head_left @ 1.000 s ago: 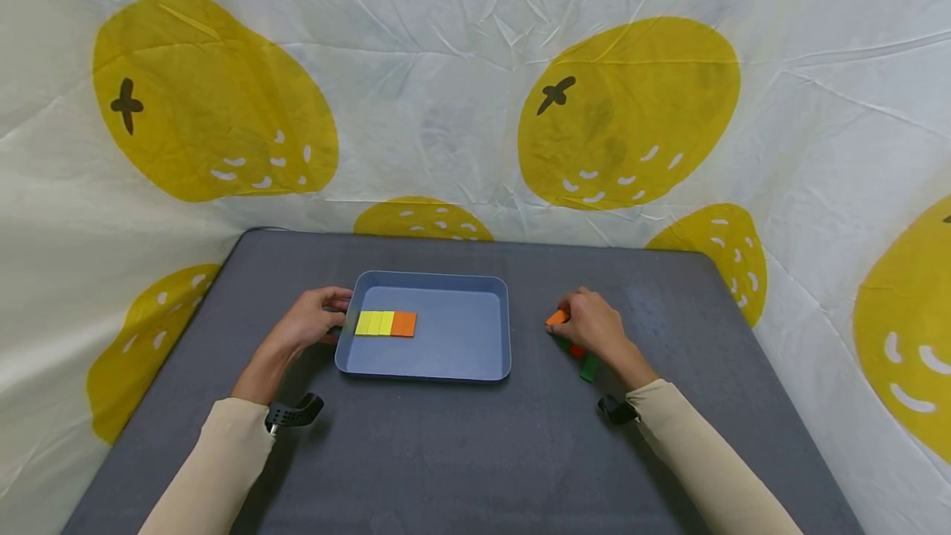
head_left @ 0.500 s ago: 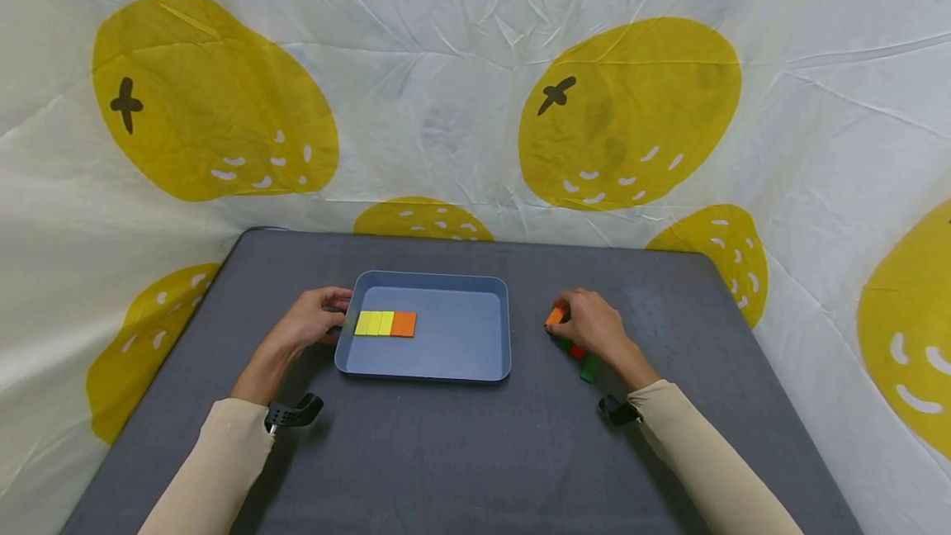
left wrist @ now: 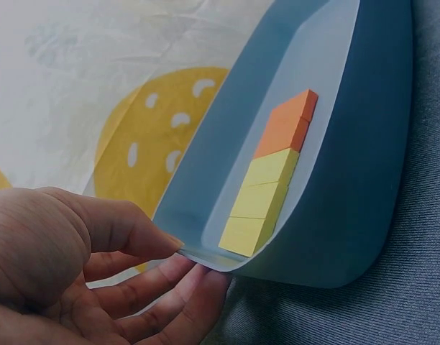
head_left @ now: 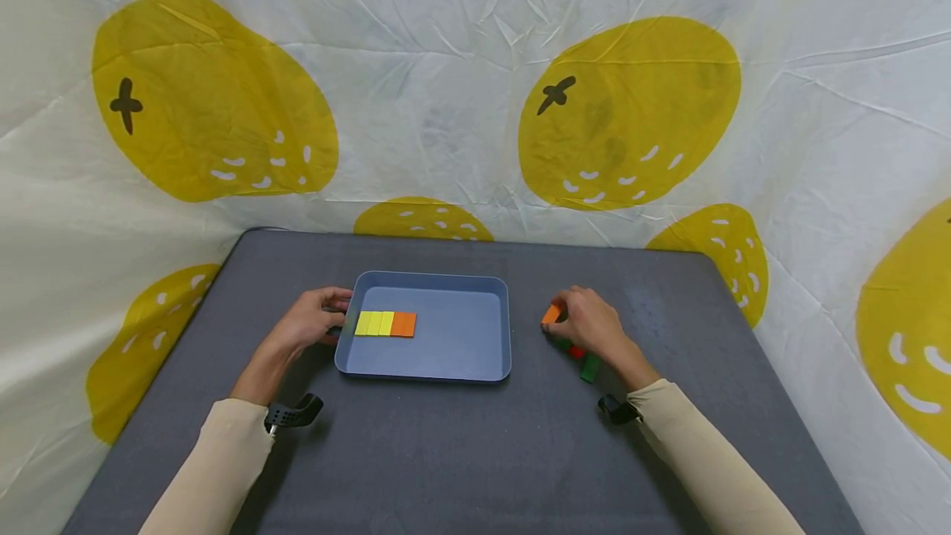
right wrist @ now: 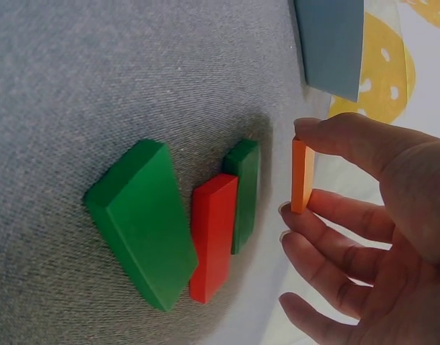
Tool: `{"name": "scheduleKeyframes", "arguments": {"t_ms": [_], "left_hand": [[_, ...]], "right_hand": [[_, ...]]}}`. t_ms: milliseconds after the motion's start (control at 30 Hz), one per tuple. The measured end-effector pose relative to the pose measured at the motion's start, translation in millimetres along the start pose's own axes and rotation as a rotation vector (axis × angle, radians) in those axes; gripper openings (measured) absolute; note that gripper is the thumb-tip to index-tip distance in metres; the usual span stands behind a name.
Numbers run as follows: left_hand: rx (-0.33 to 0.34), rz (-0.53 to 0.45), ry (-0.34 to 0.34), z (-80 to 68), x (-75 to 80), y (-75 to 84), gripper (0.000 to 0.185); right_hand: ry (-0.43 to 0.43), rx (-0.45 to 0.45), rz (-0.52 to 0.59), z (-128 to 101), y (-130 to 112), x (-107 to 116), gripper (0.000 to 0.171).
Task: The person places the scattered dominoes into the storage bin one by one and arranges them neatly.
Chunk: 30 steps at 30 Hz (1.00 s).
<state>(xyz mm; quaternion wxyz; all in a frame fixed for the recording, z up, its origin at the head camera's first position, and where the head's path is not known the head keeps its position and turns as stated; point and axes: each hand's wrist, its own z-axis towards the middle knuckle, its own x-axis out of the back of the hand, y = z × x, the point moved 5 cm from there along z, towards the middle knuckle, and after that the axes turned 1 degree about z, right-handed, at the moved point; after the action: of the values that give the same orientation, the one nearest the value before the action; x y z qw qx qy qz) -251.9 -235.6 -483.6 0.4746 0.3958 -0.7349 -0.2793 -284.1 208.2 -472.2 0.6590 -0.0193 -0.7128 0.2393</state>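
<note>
Right grip (head_left: 593, 325) around slim orange block (right wrist: 302, 176), left grip (head_left: 307, 321) around edge of smooth tray (head_left: 449, 345)

From my right hand (head_left: 592, 324) to the tray (head_left: 461, 329) I have open desk (head_left: 529, 312), then a raised wall (right wrist: 335, 43) to clear. Inside, room lies right of the orange blocks (head_left: 404, 324); my left hand (head_left: 308, 322) bars the left end, while green blocks (right wrist: 144, 223) and a red block (right wrist: 214, 237) crowd beside my right hand.

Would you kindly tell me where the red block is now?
In the right wrist view, the red block lies on the table between two green blocks; the head view shows it right of the tray.
</note>
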Motion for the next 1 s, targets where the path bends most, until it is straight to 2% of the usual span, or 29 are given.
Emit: {"name": "scheduleKeyframes", "arguments": {"t_ms": [1000], "left_hand": [[-0.001,0.003,0.003,-0.3,-0.3,0.4,0.054]], "right_hand": [[0.051,0.124,-0.028,1,-34,12,0.045]]}}
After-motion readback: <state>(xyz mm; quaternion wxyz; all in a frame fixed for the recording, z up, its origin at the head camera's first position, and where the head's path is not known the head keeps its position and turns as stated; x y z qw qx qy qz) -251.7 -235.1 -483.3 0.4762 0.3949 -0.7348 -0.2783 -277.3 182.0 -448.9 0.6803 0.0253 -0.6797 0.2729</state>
